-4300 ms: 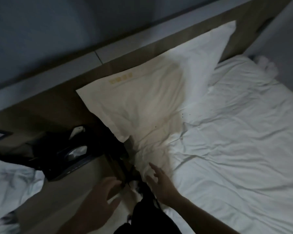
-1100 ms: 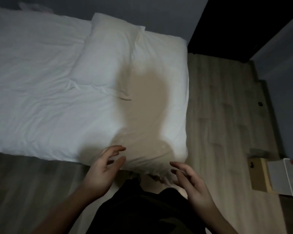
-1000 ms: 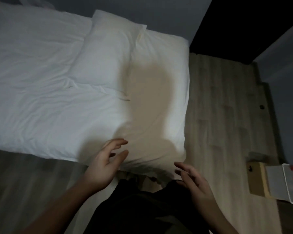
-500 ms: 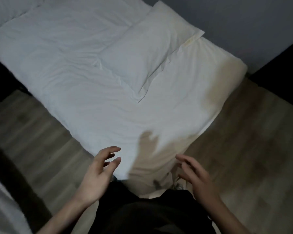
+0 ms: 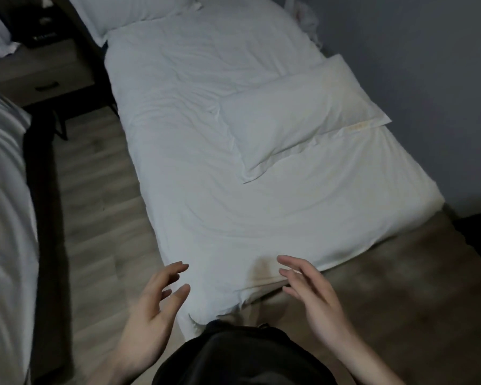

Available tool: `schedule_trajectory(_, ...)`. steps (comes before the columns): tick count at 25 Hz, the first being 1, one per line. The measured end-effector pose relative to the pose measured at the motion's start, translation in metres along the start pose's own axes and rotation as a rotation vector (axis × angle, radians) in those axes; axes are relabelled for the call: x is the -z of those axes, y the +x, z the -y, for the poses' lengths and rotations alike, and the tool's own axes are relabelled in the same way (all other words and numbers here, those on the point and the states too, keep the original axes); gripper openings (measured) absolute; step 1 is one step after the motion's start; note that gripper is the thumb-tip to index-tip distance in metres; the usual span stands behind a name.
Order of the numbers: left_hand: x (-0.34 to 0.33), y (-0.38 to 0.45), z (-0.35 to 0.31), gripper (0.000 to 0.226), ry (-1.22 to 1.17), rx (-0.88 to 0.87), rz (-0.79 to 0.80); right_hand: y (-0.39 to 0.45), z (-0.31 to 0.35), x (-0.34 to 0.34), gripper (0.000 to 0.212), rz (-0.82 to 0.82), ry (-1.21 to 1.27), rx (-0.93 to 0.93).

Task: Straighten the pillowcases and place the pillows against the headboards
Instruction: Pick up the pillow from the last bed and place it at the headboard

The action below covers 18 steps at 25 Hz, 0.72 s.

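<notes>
A white pillow lies crosswise on the lower right part of the white bed, near the wall and far from the head end. Another white pillow sits at the top of that bed. My left hand hovers near the bed's foot corner with its fingers spread and holds nothing. My right hand is also empty, with relaxed fingers, above the foot edge of the sheet. Both hands are well short of the nearer pillow.
A second bed with white linen runs along the left edge. A wooden nightstand with a drawer stands between the beds at the top left. Wood floor lies between the beds, and a grey wall borders the right.
The view has swung from the headboard area to the foot of the bed, so the loose pillow now lies ahead on the right. Both hands stay empty and raised.
</notes>
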<state>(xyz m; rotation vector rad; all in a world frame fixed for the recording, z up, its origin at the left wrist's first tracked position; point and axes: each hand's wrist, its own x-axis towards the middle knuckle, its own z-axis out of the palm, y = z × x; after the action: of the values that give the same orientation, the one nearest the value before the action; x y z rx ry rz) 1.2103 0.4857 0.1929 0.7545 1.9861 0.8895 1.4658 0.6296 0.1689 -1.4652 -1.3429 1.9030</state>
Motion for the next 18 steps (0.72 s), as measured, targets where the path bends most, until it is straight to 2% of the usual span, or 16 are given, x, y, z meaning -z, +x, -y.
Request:
schedule_trajectory(1, -0.006, 0.0, 0.002, 0.029, -0.027, 0.024, -0.007, 0.004, 0.003, 0.003, 0.033, 0.014, -0.032, 0.009)
schedule_trajectory(5, -0.041, 0.031, 0.002, 0.027, -0.068, 0.076, 0.05, 0.015, -0.002, 0.03, 0.027, -0.007, -0.096, -0.004)
schedule_trajectory(6, -0.052, 0.042, -0.005, 0.027, -0.076, 0.064, 0.066, 0.014, -0.002, 0.041, 0.033, -0.019, -0.094, 0.004)
schedule_trajectory(9, -0.082, 0.076, -0.041, 0.027, -0.09, 0.001, 0.101, 0.012, -0.002, 0.077, 0.07, -0.054, -0.062, 0.006)
schedule_trajectory(10, -0.092, 0.085, -0.055, 0.027, -0.103, -0.015, 0.104, 0.013, -0.002, 0.09, 0.075, -0.062, -0.053, 0.013)
schedule_trajectory(14, -0.149, 0.107, -0.098, 0.027, -0.123, -0.037, 0.072, 0.035, 0.0, 0.153, 0.055, -0.079, -0.018, -0.016)
schedule_trajectory(17, -0.209, 0.107, -0.117, 0.026, -0.149, 0.004, 0.019, 0.065, 0.006, 0.217, 0.044, -0.004, -0.033, -0.051)
schedule_trajectory(18, -0.238, 0.104, -0.124, 0.026, -0.158, 0.025, -0.008, 0.075, 0.012, 0.247, 0.046, 0.035, -0.051, -0.052)
